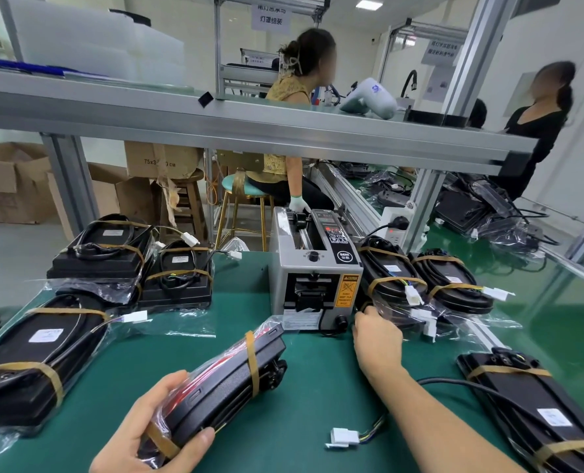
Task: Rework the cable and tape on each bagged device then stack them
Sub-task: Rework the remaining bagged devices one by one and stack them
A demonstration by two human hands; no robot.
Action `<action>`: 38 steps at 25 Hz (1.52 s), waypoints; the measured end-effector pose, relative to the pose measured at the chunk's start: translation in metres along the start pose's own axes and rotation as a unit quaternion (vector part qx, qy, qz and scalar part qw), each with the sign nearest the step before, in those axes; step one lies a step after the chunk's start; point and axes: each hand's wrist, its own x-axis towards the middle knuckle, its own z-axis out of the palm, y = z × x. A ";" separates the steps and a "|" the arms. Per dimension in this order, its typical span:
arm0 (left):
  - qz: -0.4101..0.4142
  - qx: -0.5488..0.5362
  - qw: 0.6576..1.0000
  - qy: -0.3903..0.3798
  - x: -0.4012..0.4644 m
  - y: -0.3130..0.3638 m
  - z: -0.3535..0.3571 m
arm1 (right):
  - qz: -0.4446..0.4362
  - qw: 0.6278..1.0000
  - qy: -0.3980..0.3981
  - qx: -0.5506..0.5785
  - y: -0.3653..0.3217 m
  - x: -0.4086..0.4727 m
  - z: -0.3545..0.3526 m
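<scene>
Head view: left hand [154,428] grips device [222,377] lower centre; right hand [377,339], fingers hidden, should pull tape cleanly from dispenser [314,268].

Green-matted workbench [300,387] under an aluminium-framed shelf [249,131]. Pale floor [7,254] at left carries cardboard boxes [10,182], a wooden stool [184,199] and a teal-seated stool [246,189]. White walls [539,46]; ceiling light panel [369,4] lit.

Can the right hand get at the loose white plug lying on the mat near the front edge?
Probably yes. The right hand is up by the tape machine, holding nothing visible, and the white plug lies uncovered on the green mat beside that forearm.
</scene>
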 end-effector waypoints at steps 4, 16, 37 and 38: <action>-0.004 0.004 1.000 -0.003 0.000 0.001 0.000 | -0.083 0.994 -0.047 -0.049 0.000 -0.008 -0.005; -0.016 0.006 1.000 -0.008 0.001 0.002 0.001 | 0.028 0.959 0.025 0.279 -0.005 -0.028 -0.040; -0.076 -0.034 0.996 0.024 0.001 0.005 0.000 | 0.277 0.738 0.045 0.613 -0.079 0.000 -0.050; -0.078 -0.036 0.996 0.025 0.001 0.005 -0.001 | 0.294 0.722 0.041 0.625 -0.083 0.002 -0.051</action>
